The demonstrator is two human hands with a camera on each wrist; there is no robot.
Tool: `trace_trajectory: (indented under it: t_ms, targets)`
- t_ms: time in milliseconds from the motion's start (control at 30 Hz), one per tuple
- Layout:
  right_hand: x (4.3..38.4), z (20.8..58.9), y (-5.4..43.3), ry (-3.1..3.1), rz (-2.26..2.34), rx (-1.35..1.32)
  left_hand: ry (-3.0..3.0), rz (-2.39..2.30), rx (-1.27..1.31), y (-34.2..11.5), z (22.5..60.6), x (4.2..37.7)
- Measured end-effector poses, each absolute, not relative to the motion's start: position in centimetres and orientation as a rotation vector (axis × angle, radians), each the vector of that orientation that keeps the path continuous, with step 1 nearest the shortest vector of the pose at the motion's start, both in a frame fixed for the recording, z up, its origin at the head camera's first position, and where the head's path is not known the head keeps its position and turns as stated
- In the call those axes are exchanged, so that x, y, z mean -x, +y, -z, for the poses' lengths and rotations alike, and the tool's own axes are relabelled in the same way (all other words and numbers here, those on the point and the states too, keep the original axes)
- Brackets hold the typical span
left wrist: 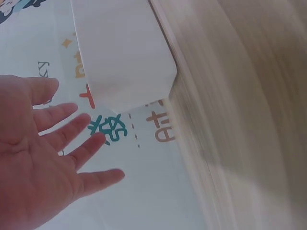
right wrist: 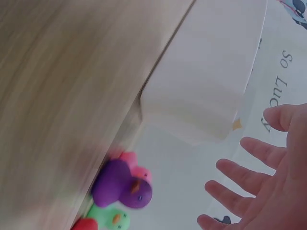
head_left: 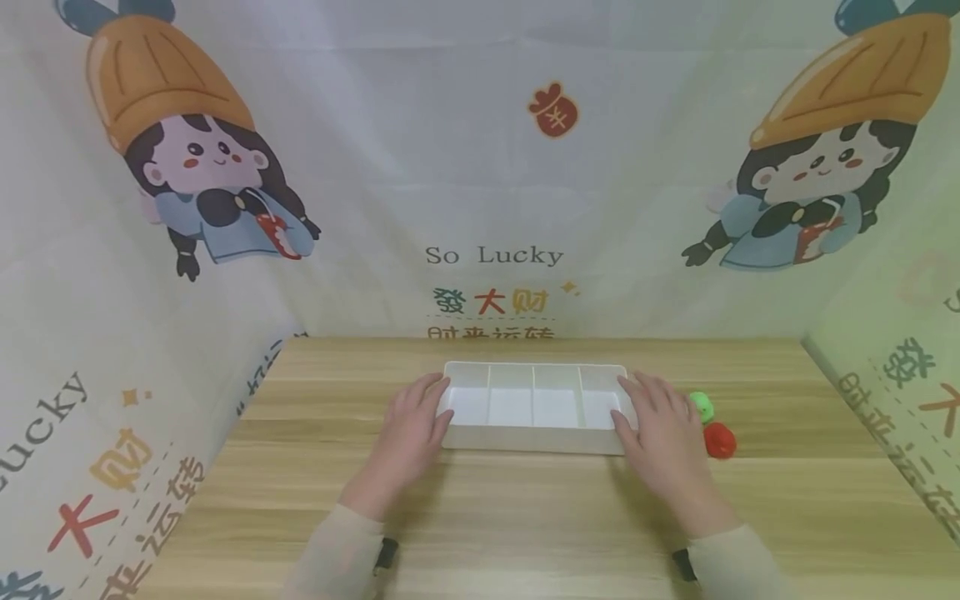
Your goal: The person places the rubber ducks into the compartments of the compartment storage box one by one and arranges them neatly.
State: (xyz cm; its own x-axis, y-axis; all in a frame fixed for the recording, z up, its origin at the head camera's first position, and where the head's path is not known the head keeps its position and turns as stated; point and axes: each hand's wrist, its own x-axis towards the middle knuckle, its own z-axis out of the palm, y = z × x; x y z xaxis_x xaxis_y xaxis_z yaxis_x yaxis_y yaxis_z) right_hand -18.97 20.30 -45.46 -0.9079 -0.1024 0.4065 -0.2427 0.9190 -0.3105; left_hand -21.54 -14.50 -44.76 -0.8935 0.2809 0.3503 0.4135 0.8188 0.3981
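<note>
A white divided box [head_left: 532,440] with several compartments in a row sits on the wooden table, its compartments bare. My left hand [head_left: 408,433] is at the box's left end, and my right hand [head_left: 663,433] is at its right end. In the left wrist view the fingers are spread beside the white box wall [left wrist: 127,52], with a gap between. The right wrist view likewise has spread, nearly straight fingers next to the box's end [right wrist: 192,115]. Neither hand holds anything.
Right of my right hand lie a green toy [head_left: 701,407] and a red toy [head_left: 720,441]. The right wrist view adds a purple toy duck [right wrist: 117,184] and a pink toy [right wrist: 140,171], hidden in the head view. A printed cloth [head_left: 487,183] hangs behind the table [head_left: 525,517].
</note>
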Motion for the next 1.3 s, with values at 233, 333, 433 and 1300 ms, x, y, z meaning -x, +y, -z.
trace_trajectory:
  t_ms: [233, 333, 433, 1300]
  targets:
    - [18.2, 45.3, 22.3, -2.626, -0.548, -0.256, -2.732, 0.659, 0.595, -15.6, 45.3, 21.7]
    - [18.1, 45.3, 22.9, -2.614, -0.557, -0.240, -2.729, 0.656, 0.599, -15.9, 45.5, 21.6]
    - [18.1, 45.3, 23.6, -2.605, -0.555, -0.230, -2.725, 0.655, 0.602, -16.2, 45.5, 21.7]
    - [17.2, 45.8, 29.5, -2.706, -0.460, -0.153, -2.783, 0.694, 0.559, -16.3, 46.0, 22.1]
